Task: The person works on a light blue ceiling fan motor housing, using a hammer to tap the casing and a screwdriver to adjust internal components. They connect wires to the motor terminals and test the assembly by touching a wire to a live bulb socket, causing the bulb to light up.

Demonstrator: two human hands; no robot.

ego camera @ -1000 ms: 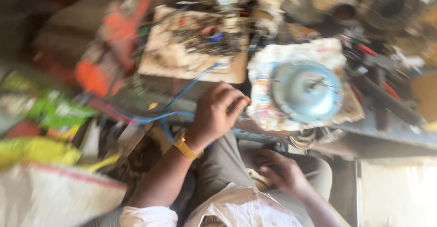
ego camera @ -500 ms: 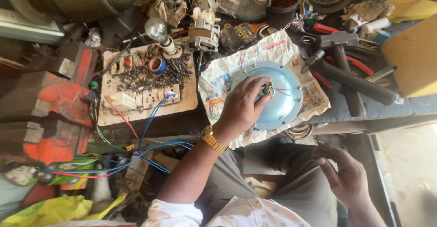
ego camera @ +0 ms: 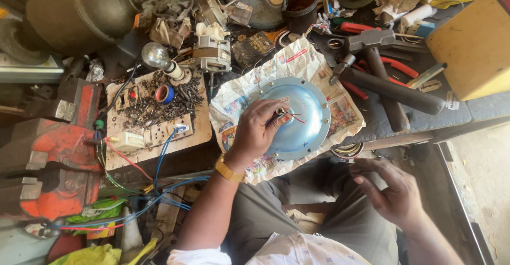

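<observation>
The left hand [ego camera: 258,129] rests on a round, pale-blue metal dome cover [ego camera: 297,117], its grip pinching the thin red and dark wires [ego camera: 294,117] that emerge at the centre of the dome; the palm bears on the dome's near-left side, which appears to steady the part while the fingertips work the leads. The cover lies flat on a crumpled sheet of printed newspaper [ego camera: 239,101] spread over the cluttered counter [ego camera: 467,112], seemingly as a pad to catch small parts. The right hand [ego camera: 390,190] hangs free below and to the right of the grip, over the lap, fingers loosely spread and holding nothing. To the left of the grip sits a wooden test board [ego camera: 199,129] carrying a clear bulb [ego camera: 156,55], a blue tape roll [ego camera: 164,94] and loose screws; beyond the board, a red bench vice [ego camera: 48,158]. To the upper right of the grip lies a dark-handled hammer [ego camera: 380,65].
</observation>
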